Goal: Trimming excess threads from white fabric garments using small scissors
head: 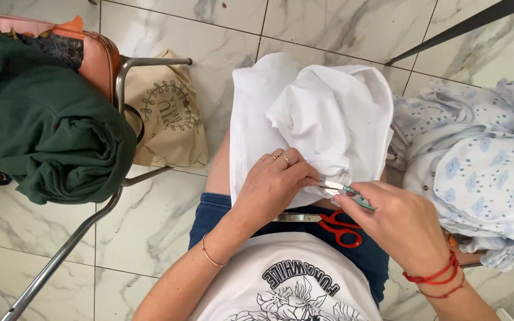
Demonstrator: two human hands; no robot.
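A white garment lies bunched over my lap. My left hand, with rings on its fingers, pinches the garment's lower edge near a small label. In my right hand is a small teal thread snipper, its metal tip touching the fabric right by my left fingertips. Red-handled scissors rest on my lap under my right hand, partly hidden.
A metal-framed chair at the left holds a folded dark green garment. A beige cloth bag lies on the marble floor below it. A pale blue patterned garment is heaped at the right.
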